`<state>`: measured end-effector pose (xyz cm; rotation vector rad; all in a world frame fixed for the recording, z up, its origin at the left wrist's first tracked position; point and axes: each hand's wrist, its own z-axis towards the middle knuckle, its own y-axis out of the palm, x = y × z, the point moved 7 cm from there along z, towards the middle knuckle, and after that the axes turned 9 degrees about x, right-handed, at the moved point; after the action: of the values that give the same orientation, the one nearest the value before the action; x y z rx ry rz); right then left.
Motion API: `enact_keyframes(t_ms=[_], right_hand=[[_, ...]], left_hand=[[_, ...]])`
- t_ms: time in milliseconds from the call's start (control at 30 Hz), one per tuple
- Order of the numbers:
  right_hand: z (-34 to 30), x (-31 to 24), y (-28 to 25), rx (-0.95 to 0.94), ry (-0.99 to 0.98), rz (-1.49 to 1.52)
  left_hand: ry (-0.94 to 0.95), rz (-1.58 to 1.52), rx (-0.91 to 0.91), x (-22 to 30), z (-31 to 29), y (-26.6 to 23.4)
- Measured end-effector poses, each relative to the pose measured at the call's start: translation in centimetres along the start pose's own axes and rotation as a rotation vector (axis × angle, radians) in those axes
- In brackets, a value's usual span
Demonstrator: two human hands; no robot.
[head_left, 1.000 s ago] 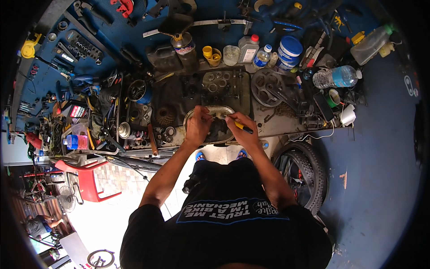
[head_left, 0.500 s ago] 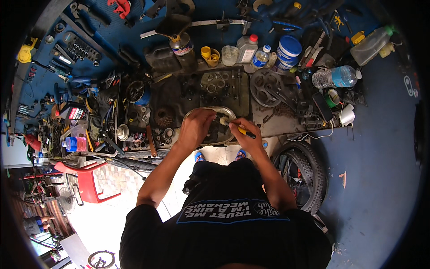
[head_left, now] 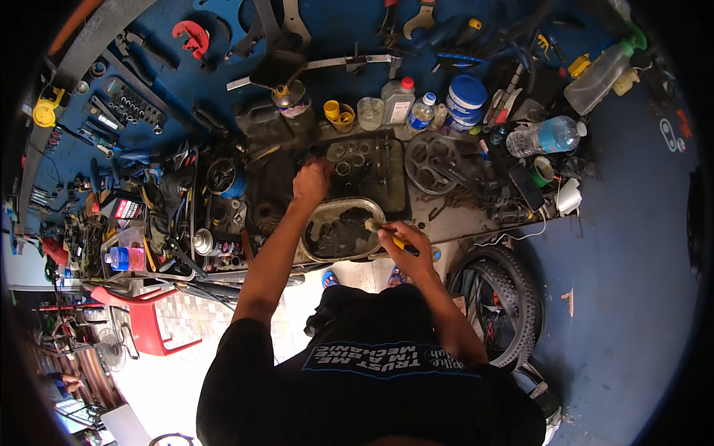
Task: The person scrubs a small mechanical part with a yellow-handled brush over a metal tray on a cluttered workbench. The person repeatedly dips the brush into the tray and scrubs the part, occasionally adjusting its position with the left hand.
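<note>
One metal tray (head_left: 343,230) is lying at the bench's (head_left: 476,223) near edge, holding dark greasy parts. The right hand (head_left: 405,249) is gripping one yellow-handled brush (head_left: 387,234) over the tray's 3 o'clock rim. The left hand (head_left: 311,182) is reaching past 12 o'clock, its grip closing on something I cannot make out. Two plastic bottles (head_left: 547,137) are standing toward 2 o'clock. One tyre (head_left: 506,297) is leaning against the blue floor.

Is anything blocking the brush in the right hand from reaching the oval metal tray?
Nothing visible: the right hand holds the brush with its bristles already over the rim of the oval metal tray.
</note>
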<state>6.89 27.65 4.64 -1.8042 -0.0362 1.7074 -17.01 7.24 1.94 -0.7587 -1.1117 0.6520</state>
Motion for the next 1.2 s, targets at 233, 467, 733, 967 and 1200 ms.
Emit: enact_keyframes(t_ms=[233, 467, 733, 967, 1200], right_hand=[[-0.3, -0.7, -0.5, 0.044, 0.002, 0.028], [0.1, 0.1, 0.0, 0.002, 0.030, 0.081], [1.8, -3.1, 0.7, 0.005, -0.179, 0.115], [2.5, -3.6, 1.2, -0.034, -0.095, 0.131], [2.3, -2.8, 1.0, -0.037, -0.008, 0.106]], left_hand=[[-0.101, 0.120, -0.032, -1.6, 2.8, 1.7], [0.130, -0.106, 0.053, -0.6, -3.2, -3.7], [0.327, 0.173, -0.229, 3.0, -16.8, -3.5], [0.030, 0.211, -0.319, 1.8, -18.9, 0.2], [-0.011, 0.149, -0.446, 4.5, -18.6, 2.4]])
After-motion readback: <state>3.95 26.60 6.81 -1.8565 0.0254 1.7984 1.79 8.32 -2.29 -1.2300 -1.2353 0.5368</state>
